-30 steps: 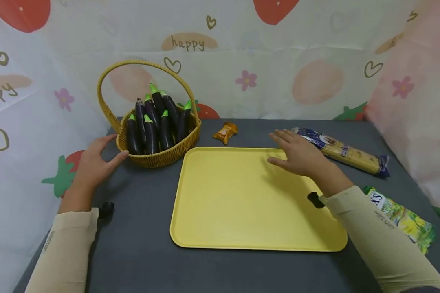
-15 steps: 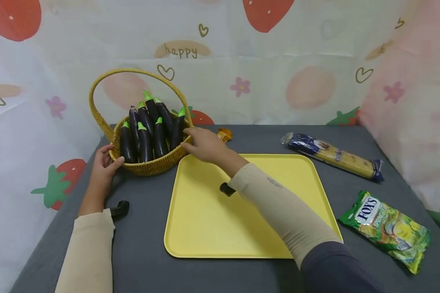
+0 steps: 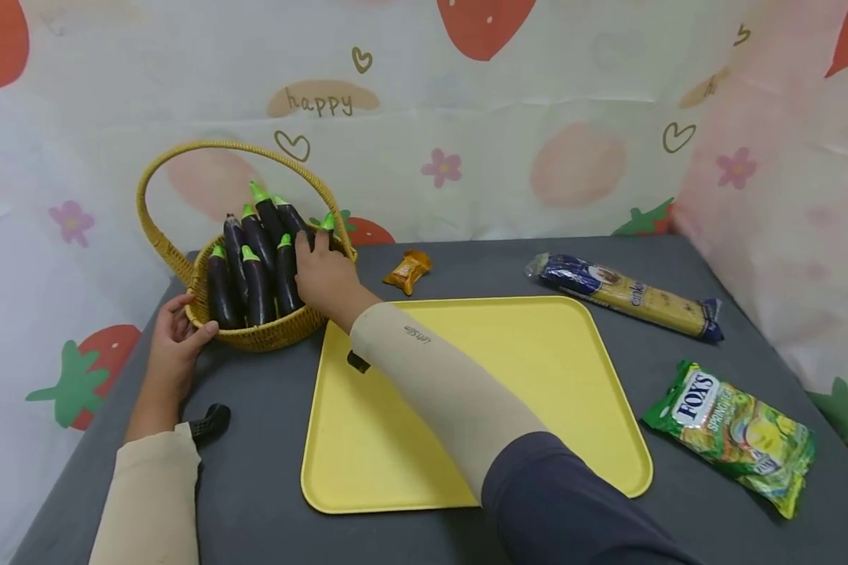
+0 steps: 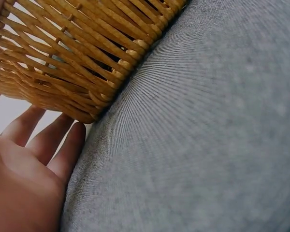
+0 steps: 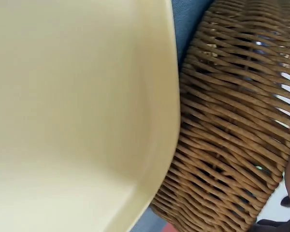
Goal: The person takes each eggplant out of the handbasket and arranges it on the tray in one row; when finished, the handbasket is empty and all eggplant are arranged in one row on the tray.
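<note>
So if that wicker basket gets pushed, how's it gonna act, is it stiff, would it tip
The basket may act top-heavy, since the eggplants rise above its rim. Its woven walls, with gaps between strands, will probably give a little when squeezed. Pushed toward the yellow tray, it could catch, as the tray's edge lies right beside it.

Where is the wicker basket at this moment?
In the head view, the wicker basket stands at the left of the gray table, beside the back left corner of the yellow tray, with the left hand holding its left side.
</note>
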Demonstrator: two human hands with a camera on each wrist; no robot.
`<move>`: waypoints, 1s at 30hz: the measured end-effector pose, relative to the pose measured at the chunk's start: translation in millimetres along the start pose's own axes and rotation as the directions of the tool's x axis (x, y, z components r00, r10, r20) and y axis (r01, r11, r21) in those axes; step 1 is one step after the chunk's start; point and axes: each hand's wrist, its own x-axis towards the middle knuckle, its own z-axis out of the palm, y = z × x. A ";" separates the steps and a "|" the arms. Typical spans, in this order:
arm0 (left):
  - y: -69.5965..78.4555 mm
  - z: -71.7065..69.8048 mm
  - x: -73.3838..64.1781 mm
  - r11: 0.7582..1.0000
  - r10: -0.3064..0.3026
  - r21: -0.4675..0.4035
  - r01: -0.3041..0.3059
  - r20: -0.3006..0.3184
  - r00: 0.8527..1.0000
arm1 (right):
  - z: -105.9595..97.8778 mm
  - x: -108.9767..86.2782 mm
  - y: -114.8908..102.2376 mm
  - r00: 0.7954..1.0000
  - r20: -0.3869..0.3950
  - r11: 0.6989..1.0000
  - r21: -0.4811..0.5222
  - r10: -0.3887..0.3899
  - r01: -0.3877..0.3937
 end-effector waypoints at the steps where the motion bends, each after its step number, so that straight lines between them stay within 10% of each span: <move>1: 0.4 -1.2 -0.5 1.000 0.001 -0.001 -0.001 -0.004 1.000 | 1.2 2.5 -1.9 1.000 -0.021 1.000 -0.009 0.004 -0.004; 13: 0.9 -9.1 7.4 1.000 -0.009 -0.004 0.009 -0.007 1.000 | -1.1 22.3 -12.1 0.993 -0.087 0.996 0.036 0.083 -0.080; 19: 6.2 -13.3 0.7 1.000 -0.005 0.000 0.005 -0.037 0.999 | -11.0 21.7 -19.8 0.991 -0.122 0.959 0.283 0.050 -0.014; 24: 9.3 -13.3 0.3 1.000 0.016 -0.013 -0.016 -0.018 1.000 | -38.0 -1.9 -20.3 0.986 -0.154 0.837 0.547 0.070 0.026; 30: 2.3 -1.8 -1.8 1.000 -0.005 0.026 0.004 0.024 1.000 | -39.5 -71.6 19.7 0.997 -0.081 0.567 0.821 -0.007 0.071</move>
